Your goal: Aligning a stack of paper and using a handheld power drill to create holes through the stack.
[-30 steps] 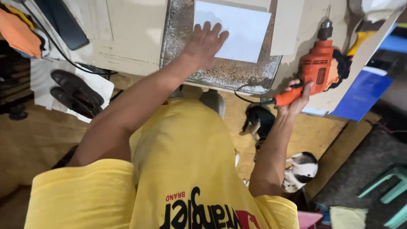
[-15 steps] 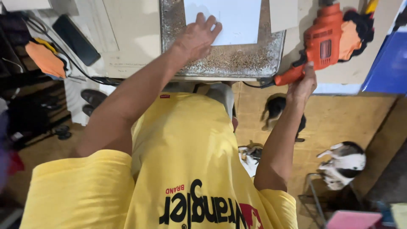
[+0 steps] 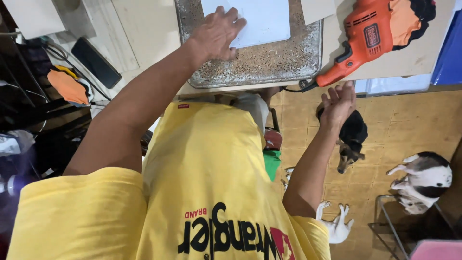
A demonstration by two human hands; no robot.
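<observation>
Left hand (image 3: 215, 33) spread flat, fingers fanned and pressed palm-down across lower edge of white rectangular sheet (image 3: 260, 21); nothing pinched, apparently pinning sheet by weight alone against sliding. Sheet lying on speckled grey metal tray (image 3: 269, 62), tray surface strewn with fine wood-coloured shavings, tray set on pale work table (image 3: 154, 29) near table's front edge. Right hand (image 3: 338, 103) open, fingers loosely extended, holding nothing, hovering off table edge just below handle of orange corded power drill (image 3: 363, 41); not touching handle as far as visible. Drill resting on its side on table, just right of tray, handle angled toward right hand, probably so placed for easy reach. Black cord (image 3: 298, 88) trailing from handle base along table edge. Orange-and-black glove (image 3: 409, 19) lying against drill's far end. Black flat rectangular device (image 3: 96, 62) on table at left, well apart from tray. On wooden floor (image 3: 414, 115) below: small black-and-tan dog (image 3: 351, 139) directly beneath right hand, white-and-black dog (image 3: 423, 180) farther right. Yellow shirt (image 3: 202, 183) filling lower view.
</observation>
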